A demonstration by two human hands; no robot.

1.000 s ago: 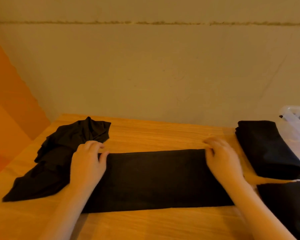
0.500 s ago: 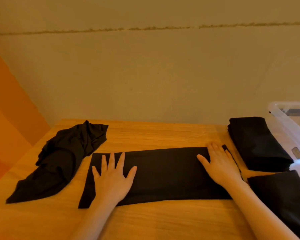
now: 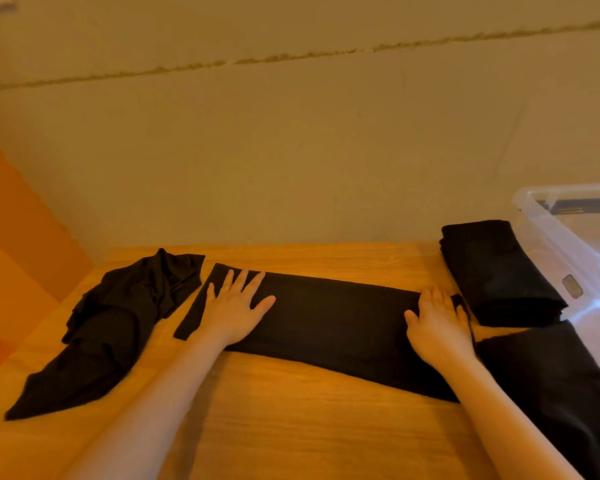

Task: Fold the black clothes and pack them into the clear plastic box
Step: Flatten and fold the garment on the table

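Nearest, along the bench's point(image 3: 291, 420) right edge, a flat black cloth point(image 3: 561, 393) lies spread and runs off the bottom of the view; how far it is folded cannot be told.

Further in, across the middle of the bench, the strip point(image 3: 333, 320) lies flat, a black garment folded into a long band that slants from the near right toward the far left. The left hand point(image 3: 234, 308) rests on its left end, fingers spread and palm down, gripping nothing. The right hand point(image 3: 437, 323) lies flat on its right end, fingers extended, also pressing and not clutching. Both hands are open.

To the left, near the left edge, a crumpled heap point(image 3: 108, 327) of black cloth waits unfolded, just beside the strip's far left corner. At the far right corner sits a folded stack point(image 3: 496, 271), and beyond it, at the right edge, the box point(image 3: 568, 233), clear plastic; something dark shows inside it, too dim to name.

The step in hand looks like smoothing the strip after a lengthwise fold. The next move probably calls for pinching one end and carrying it over to the other, keeping the edges aligned so the bundle matches the stack. The thin fabric may slide or wrinkle if lifted unevenly.
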